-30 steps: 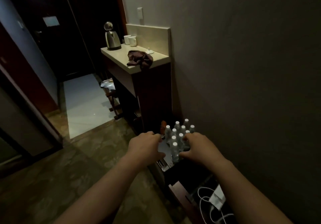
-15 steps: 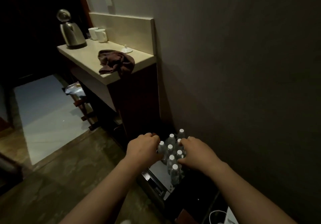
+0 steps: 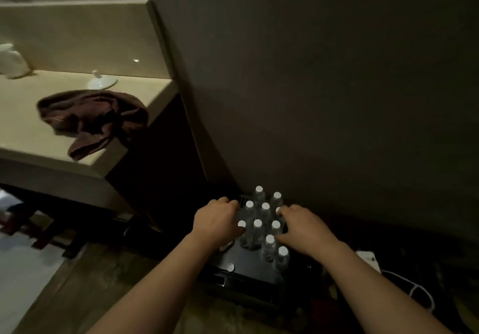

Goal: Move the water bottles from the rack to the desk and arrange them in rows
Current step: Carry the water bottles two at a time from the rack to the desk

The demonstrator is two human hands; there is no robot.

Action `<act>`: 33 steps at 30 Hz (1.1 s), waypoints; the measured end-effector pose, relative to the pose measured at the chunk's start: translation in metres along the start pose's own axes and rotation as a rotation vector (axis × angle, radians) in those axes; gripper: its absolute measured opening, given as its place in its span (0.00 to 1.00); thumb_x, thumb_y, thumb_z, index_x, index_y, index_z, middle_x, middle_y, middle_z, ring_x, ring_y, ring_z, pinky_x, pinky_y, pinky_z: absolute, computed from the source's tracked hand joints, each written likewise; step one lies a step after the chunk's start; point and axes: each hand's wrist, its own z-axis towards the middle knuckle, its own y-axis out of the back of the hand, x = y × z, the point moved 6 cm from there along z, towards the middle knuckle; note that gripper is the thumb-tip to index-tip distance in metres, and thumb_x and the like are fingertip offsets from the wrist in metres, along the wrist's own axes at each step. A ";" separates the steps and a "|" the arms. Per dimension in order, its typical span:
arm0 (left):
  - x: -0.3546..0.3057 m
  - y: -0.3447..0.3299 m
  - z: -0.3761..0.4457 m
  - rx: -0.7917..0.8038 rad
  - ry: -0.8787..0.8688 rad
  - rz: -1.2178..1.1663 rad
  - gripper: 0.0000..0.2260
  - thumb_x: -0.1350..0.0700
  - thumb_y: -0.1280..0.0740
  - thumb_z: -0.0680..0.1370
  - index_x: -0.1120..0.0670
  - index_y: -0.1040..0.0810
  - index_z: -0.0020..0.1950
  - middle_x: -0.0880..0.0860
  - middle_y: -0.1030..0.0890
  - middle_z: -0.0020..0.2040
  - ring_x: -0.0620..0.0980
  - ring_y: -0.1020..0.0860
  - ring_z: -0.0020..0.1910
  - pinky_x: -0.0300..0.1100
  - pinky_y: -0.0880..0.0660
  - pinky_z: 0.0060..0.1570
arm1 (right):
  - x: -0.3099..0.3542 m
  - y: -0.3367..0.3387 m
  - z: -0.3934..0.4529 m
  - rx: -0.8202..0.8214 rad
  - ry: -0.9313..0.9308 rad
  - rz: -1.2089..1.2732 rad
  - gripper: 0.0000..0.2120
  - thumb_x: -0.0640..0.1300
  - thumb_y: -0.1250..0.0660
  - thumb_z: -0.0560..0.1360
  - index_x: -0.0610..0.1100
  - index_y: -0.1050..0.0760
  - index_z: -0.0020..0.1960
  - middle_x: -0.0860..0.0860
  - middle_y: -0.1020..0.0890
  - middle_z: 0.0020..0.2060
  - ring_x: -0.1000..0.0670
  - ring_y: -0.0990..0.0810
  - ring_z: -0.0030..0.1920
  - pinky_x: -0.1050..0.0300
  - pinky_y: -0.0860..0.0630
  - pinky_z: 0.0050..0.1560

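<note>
**Both hands on the bottle cluster**

My left hand (image 3: 216, 221) curls vs the water bottles (image 3: 261, 226) from the left, my right hand (image 3: 302, 226) from the right; bottles upright btwn them on the dark rack (image 3: 248, 266). Since 0.5 s ago I've leaned closer; grip unchanged. Desk (image 3: 145, 92) up-left.

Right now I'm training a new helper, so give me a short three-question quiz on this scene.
1. True or false: the water bottles already stand on the desk.
2. Which lies on the desk: A) brown cloth B) laptop C) book?
3. Fill in: the left hand and right hand flank the bottle cluster, whose caps are ____.

Key: 1 false; 2 A; 3 white.
</note>
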 end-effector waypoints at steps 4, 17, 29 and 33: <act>0.014 -0.039 0.026 0.067 -0.067 -0.056 0.21 0.41 0.34 0.71 0.47 0.26 0.61 0.48 0.25 0.54 0.51 0.24 0.52 0.46 0.23 0.42 | -0.013 -0.023 0.010 -0.004 -0.127 0.023 0.23 0.56 0.29 0.71 0.50 0.28 0.63 0.50 0.24 0.56 0.50 0.23 0.55 0.55 0.23 0.53; 0.046 -0.208 0.101 0.204 -0.122 -0.113 0.29 0.46 0.28 0.71 0.51 0.32 0.69 0.54 0.29 0.66 0.57 0.26 0.61 0.50 0.22 0.51 | -0.078 -0.181 0.062 0.027 -0.352 0.088 0.24 0.52 0.30 0.73 0.48 0.31 0.66 0.47 0.28 0.60 0.46 0.28 0.62 0.54 0.26 0.55; 0.046 -0.289 0.142 0.214 -0.045 -0.274 0.30 0.46 0.28 0.74 0.55 0.32 0.72 0.60 0.27 0.66 0.62 0.23 0.59 0.51 0.25 0.51 | -0.128 -0.266 0.089 0.000 -0.491 0.017 0.28 0.49 0.29 0.74 0.44 0.34 0.70 0.44 0.28 0.63 0.44 0.26 0.61 0.54 0.25 0.54; 0.042 -0.291 0.148 0.219 -0.074 -0.212 0.26 0.50 0.27 0.73 0.56 0.29 0.67 0.60 0.24 0.60 0.62 0.22 0.55 0.50 0.25 0.47 | -0.134 -0.276 0.094 0.000 -0.480 -0.022 0.23 0.44 0.31 0.75 0.45 0.34 0.68 0.44 0.26 0.61 0.44 0.23 0.58 0.55 0.25 0.50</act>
